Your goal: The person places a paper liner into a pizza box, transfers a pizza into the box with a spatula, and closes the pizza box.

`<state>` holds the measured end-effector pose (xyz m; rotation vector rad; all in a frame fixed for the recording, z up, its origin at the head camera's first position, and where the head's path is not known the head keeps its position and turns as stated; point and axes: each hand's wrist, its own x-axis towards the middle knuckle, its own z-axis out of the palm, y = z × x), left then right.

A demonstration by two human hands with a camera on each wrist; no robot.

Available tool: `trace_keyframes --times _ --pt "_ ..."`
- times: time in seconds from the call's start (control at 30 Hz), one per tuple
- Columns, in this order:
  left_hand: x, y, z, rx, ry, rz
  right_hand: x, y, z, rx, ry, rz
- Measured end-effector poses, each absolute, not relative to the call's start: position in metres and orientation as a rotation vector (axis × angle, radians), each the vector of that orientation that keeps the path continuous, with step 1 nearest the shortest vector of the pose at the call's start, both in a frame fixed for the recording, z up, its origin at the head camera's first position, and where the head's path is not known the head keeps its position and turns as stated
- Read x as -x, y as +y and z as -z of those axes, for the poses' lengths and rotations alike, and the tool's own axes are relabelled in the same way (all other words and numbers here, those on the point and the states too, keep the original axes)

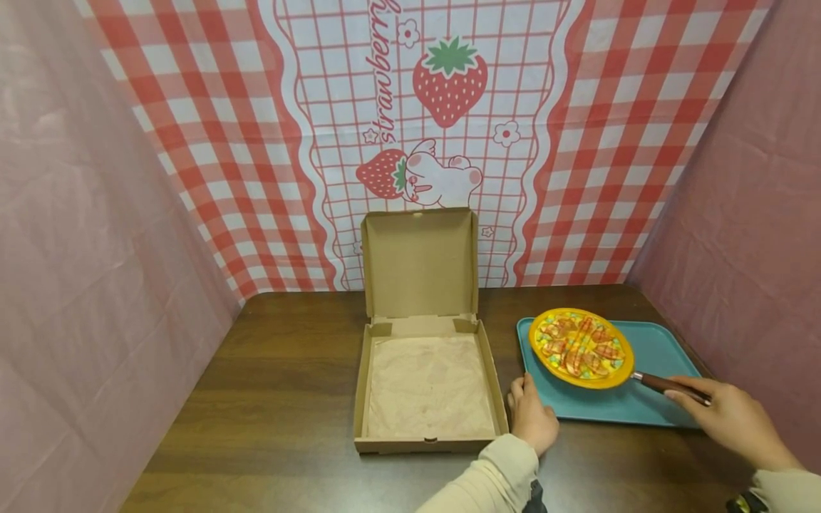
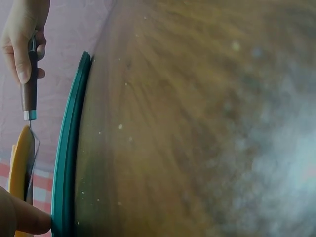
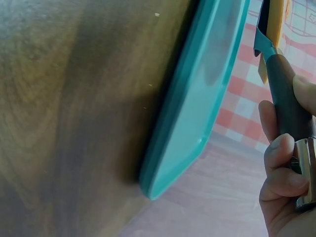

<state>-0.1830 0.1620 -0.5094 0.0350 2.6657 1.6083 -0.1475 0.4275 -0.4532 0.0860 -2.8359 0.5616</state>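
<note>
R hand (image 1: 731,415) grips spatula (image 1: 663,385); pizza (image 1: 580,347) sits on blade, raised abv tray (image 1: 654,349). L hand (image 1: 534,422) pinches tray edge, btwn tray & box (image 1: 420,263) w/ lid up.

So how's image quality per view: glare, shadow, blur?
Head: fairly even light, lettering on the backdrop legible, pizza toppings distinct. Left wrist: whitish glare hazes the right of the tabletop, wood grain looks smeared. Right wrist: dark shadow along the tray edge facing the tabletop, softer shadow on its upper face.
</note>
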Motion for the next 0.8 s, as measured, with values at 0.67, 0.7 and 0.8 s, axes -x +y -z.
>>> trace_keyframes --times 0.67,0.7,0.8 --pt "0.175 0.142 0.459 -0.16 2.48 -1.617 0.154 0.418 0.421 -0.124 -2.78 -0.519" --pt "0.175 0.139 0.454 -0.179 2.477 -1.624 0.155 0.416 0.418 -0.127 -2.781 -0.511" --pt "0.177 0.128 0.434 -0.247 2.455 -1.653 0.159 0.412 0.408 -0.139 -2.787 -0.497"
